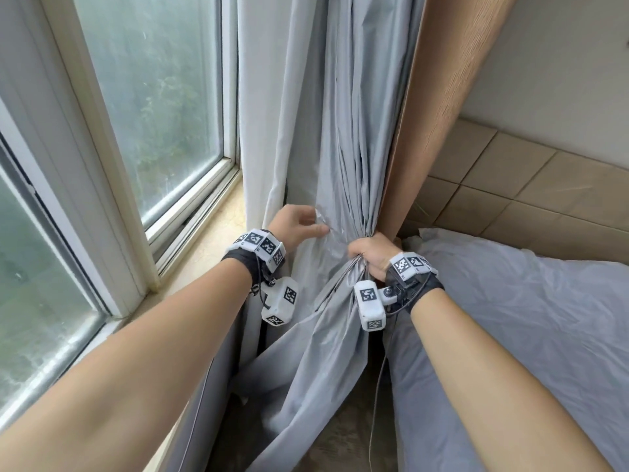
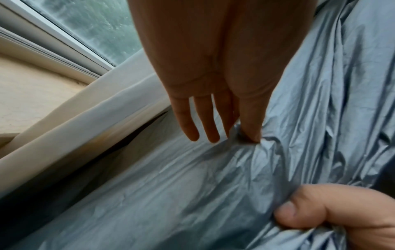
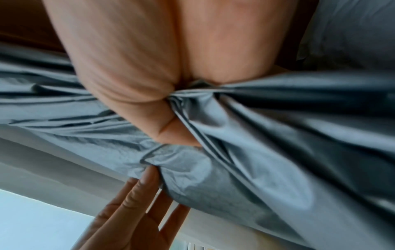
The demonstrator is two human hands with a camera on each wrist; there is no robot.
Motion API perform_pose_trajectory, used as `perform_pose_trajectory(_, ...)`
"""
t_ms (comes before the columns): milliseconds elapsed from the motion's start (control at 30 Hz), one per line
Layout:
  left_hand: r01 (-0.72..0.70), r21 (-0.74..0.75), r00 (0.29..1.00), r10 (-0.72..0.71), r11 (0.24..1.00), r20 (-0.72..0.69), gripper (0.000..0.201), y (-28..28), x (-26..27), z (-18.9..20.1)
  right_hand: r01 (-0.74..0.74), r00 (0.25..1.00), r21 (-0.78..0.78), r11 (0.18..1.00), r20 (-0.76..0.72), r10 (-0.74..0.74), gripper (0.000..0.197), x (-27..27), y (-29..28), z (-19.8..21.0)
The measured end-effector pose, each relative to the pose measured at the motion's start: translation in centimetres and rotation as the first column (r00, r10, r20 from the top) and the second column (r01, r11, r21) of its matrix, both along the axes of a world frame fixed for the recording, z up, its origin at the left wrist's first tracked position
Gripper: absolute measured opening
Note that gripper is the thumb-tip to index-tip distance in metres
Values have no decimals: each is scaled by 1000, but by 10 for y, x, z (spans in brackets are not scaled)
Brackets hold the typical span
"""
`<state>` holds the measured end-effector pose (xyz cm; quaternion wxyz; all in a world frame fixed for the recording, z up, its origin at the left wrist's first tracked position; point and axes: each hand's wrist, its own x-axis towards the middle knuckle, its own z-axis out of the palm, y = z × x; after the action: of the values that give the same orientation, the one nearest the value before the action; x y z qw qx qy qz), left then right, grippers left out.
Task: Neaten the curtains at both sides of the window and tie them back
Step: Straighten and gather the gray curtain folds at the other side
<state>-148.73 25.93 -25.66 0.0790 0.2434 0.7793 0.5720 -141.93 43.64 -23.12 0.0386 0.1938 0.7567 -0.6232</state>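
Note:
A grey curtain hangs to the right of the window. My right hand grips it in a tight bunch, so the pleats converge at the fist and the fabric fans out loosely below. In the right wrist view the right hand is closed round the gathered curtain. My left hand is just left of the bunch and pinches a small fold of the curtain between thumb and forefinger. The left wrist view has the left hand with its other fingers straight. No tie-back is in view.
The window and its stone sill lie to the left. A paler curtain layer hangs against the frame. A wooden panel stands right of the curtain, and a bed with a grey sheet fills the lower right.

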Motion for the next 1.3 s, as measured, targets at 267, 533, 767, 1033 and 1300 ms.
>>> perform_pose_trajectory(267,-296,-28,952,292,955,-97,22,-2,13,6,104,990,265,959,-121,-74,43,-12,-18,-7)
perform_pose_trajectory(533,-151,-69,988,149,986,-27,23,-8,28,26,-181,967,444,877,-85,242,74,-19,-49,-12)
perform_pose_trajectory(767,46,-35,991,-42,998,130,29,-13,32,37,-87,988,251,964,-103,116,56,-21,-41,-14)
perform_pose_trajectory(1033,-183,-62,981,187,981,54,42,-11,2,17,-12,998,113,994,-55,19,42,-22,-7,-18)
perform_pose_trajectory(1300,54,-46,997,-51,998,52,36,9,-14,11,34,999,-81,996,12,-34,35,-9,8,-5)
